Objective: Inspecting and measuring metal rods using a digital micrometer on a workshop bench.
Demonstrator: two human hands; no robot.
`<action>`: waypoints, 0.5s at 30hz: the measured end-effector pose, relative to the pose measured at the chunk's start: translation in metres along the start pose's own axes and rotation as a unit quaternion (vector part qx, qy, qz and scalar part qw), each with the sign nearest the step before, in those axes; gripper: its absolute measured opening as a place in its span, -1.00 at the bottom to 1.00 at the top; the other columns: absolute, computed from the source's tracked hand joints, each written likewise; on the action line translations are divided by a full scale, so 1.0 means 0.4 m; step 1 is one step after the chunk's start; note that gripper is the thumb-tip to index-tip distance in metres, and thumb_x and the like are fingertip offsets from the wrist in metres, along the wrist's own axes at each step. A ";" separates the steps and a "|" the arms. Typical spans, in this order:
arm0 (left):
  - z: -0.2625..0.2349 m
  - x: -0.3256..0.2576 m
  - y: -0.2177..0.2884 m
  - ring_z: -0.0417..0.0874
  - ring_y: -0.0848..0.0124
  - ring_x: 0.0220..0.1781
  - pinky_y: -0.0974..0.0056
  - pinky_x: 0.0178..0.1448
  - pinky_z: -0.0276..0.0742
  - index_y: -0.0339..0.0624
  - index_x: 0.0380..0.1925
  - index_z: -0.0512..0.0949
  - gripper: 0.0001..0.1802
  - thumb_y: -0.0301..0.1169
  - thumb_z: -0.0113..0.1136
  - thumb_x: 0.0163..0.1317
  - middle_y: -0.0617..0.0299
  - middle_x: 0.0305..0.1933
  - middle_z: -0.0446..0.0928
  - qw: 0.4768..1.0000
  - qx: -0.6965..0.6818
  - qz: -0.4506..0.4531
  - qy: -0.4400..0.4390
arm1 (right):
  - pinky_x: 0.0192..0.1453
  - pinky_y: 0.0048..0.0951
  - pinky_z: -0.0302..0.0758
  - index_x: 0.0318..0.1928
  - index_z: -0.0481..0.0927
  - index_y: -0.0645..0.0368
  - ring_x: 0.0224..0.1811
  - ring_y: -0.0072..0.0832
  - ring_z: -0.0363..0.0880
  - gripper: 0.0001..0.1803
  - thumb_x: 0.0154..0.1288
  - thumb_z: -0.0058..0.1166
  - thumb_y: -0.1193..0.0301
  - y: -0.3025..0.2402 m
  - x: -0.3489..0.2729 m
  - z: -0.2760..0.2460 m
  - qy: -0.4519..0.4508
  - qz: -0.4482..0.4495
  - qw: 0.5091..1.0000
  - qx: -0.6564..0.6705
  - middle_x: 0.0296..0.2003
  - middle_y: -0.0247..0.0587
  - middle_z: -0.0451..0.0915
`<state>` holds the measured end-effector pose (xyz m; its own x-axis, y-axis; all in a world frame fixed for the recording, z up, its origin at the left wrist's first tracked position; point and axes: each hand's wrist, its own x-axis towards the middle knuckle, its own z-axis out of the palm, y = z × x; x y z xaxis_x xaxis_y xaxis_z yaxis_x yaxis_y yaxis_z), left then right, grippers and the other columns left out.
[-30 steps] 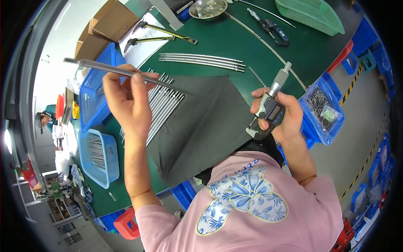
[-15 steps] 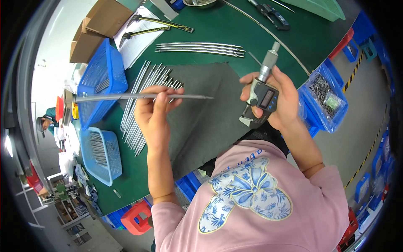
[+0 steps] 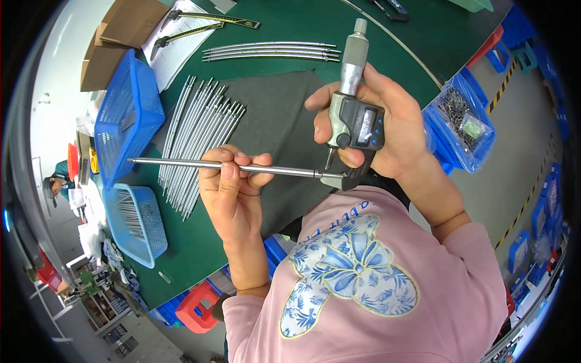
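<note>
My left hand pinches a slim metal rod between thumb and fingers, nearly level above the grey cloth. A digital micrometer is gripped in my right hand, its ribbed thimble pointing up and away. The rod's right end sits at the micrometer's jaw opening, between spindle and anvil; whether it touches both faces I cannot tell. Left of the cloth's middle lies a slanting pile of similar metal rods, partly behind my left hand. Several more rods lie in a row beyond the cloth.
Two calipers rest around paper at the far left. A blue basket and a light-blue basket with rods stand at the left. To the right is a blue bin of small metal parts. A person is at far left.
The rod's right end has come into the micrometer's jaws. My right hand has moved left with the micrometer, now more upright; my left hand has lowered slightly.
</note>
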<state>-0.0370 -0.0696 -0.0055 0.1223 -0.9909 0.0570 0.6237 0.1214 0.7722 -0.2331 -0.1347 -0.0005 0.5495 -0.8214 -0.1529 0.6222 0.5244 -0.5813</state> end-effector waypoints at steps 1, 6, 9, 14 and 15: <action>0.003 -0.002 -0.001 0.57 0.11 -0.21 0.23 -0.25 0.65 -0.33 -0.28 0.29 -0.89 -0.52 -0.11 0.21 0.09 -0.32 0.35 1.000 -0.004 -0.004 0.003 | -0.79 -0.62 0.29 -0.24 0.40 0.45 -0.83 -0.48 0.35 -0.34 0.28 -0.52 0.02 0.001 -0.002 0.001 -0.008 -0.004 1.000 0.010 -0.53 0.06 0.51; 0.011 -0.008 -0.001 0.57 0.12 -0.22 0.23 -0.26 0.65 -0.34 -0.28 0.30 -0.89 -0.53 -0.12 0.21 0.08 -0.32 0.35 1.000 -0.006 -0.011 0.005 | -0.80 -0.59 0.31 -0.28 0.41 0.35 -0.76 -0.44 0.41 -0.45 0.28 -0.46 0.06 0.000 -0.009 0.009 0.016 -0.005 0.998 0.055 -0.42 0.13 0.51; 0.017 -0.008 -0.003 0.57 0.13 -0.22 0.23 -0.26 0.65 -0.34 -0.27 0.30 -0.88 -0.53 -0.11 0.21 0.08 -0.33 0.37 1.000 -0.003 -0.018 0.015 | -0.80 -0.58 0.33 -0.29 0.39 0.31 -0.67 -0.41 0.47 -0.49 0.29 -0.45 0.08 0.000 -0.006 -0.003 -0.040 -0.003 0.998 0.040 -0.34 0.15 0.49; 0.019 -0.007 -0.003 0.58 0.14 -0.23 0.24 -0.26 0.65 -0.35 -0.28 0.30 -0.88 -0.52 -0.09 0.20 0.07 -0.33 0.37 0.999 0.031 -0.018 0.021 | -0.79 -0.60 0.35 -0.30 0.39 0.32 -0.63 -0.41 0.51 -0.49 0.29 -0.44 0.08 -0.008 -0.005 0.018 -0.012 -0.001 1.000 0.020 -0.38 0.15 0.50; 0.019 -0.008 -0.003 0.58 0.14 -0.23 0.24 -0.26 0.65 -0.35 -0.28 0.30 -0.88 -0.52 -0.09 0.20 0.07 -0.33 0.37 0.999 0.030 -0.018 0.021 | -0.79 -0.60 0.35 -0.30 0.39 0.32 -0.63 -0.41 0.51 -0.49 0.29 -0.44 0.08 -0.010 -0.005 0.016 -0.011 -0.001 1.000 0.020 -0.38 0.15 0.50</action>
<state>-0.0438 -0.0671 -0.0017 0.1334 -0.9911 0.0020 0.5810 0.0798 0.8100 -0.2328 -0.1337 0.0073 0.5608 -0.8170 -0.1342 0.6439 0.5323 -0.5496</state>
